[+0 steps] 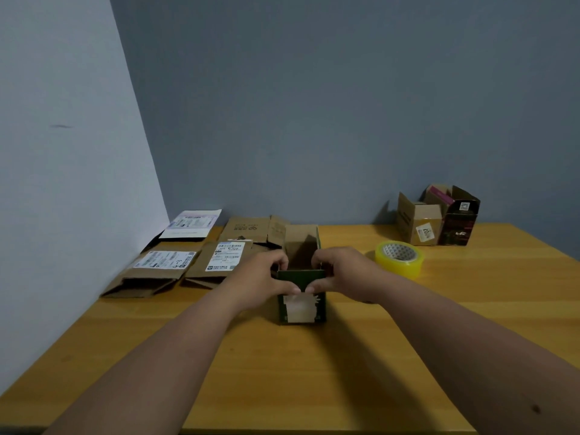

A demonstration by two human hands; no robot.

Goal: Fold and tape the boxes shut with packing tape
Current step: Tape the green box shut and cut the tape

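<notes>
Two bare forearms reach in from the near edge over the wooden table (314,372) and meet at a small green box (302,304) standing upright in the middle. The left hand (262,277) grips the box's near top edge on its left side: fingers curled over the rim and into the open top, thumb pressed against the green front face. The right hand (340,273) mirrors it on the right side, fingers hooked over the rim, thumb on the front. The two thumb tips lie close together, nearly touching, at the centre of the front face. The box is open on top, its brown far flap (303,238) standing up beyond the fingers. A pale torn label shows on the front below the thumbs.

Just right of the right hand, a roll of yellowish tape (399,259) lies flat on the table, apart from the box. Farther right and back, against the wall, stand two open boxes touching each other: a brown one (417,226) and a dark one (459,226).

Left of the left hand and behind it, several flattened cartons (163,271) with white shipping labels lie spread toward the corner.
</notes>
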